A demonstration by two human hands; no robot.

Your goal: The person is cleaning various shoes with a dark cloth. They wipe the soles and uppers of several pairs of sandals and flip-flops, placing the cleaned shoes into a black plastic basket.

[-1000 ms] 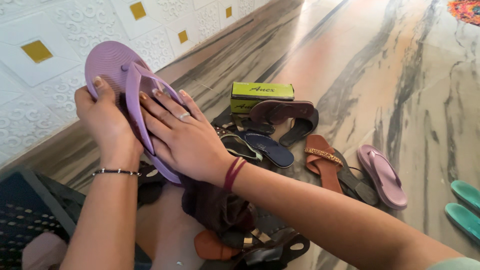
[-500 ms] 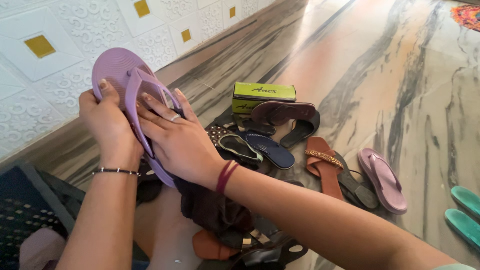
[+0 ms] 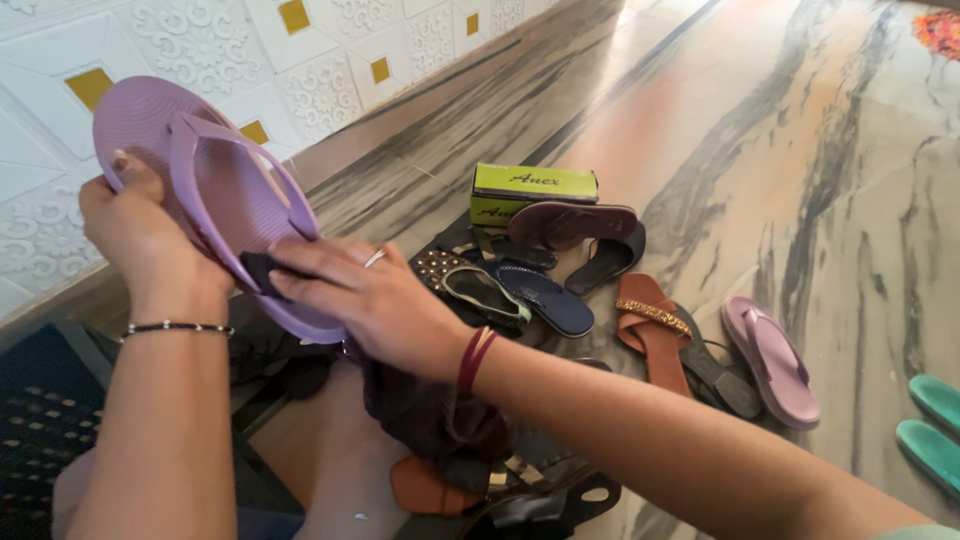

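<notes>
So the lilac flip-flop [image 3: 215, 195] is a soft, rubbery-looking thing with fine ribbed lines across the footbed and a smooth Y-shaped strap, held up off the floor in front of the wall tiles [image 3: 330, 70], which are white, embossed with curly patterns and dotted with little yellow squares. The left hand [image 3: 135, 235] is curled around the toe end, thumb on the footbed and the other fingers round the back, a thin dark beaded bracelet on the wrist. The right hand [image 3: 370, 295] is down by the heel end, fingers closed together and pressing a dark cloth [image 3: 262, 270] flat against the sole surface; there's a ring on one finger and maroon thread bands at the wrist. More dark, crumpled fabric hangs below that hand over the lap. Down on the glossy marble floor [image 3: 760, 150], all streaky grey and pinkish veins, there's a messy pile: a lime-green cardboard shoebox [image 3: 530, 190], a maroon sandal [image 3: 570, 222] lying just in front of it, a navy slipper [image 3: 545, 298], a tan sandal with a glittery strap [image 3: 645, 325], and the matching lilac flip-flop [image 3: 770, 362] lying flat out to the right, a bit apart from the heap. Two teal sandals [image 3: 930, 420] poke in at the right edge. A dark plastic crate [image 3: 45, 420] with a grid pattern sits at the lower left. Plenty of bare floor beyond the pile, toward the top right.
</notes>
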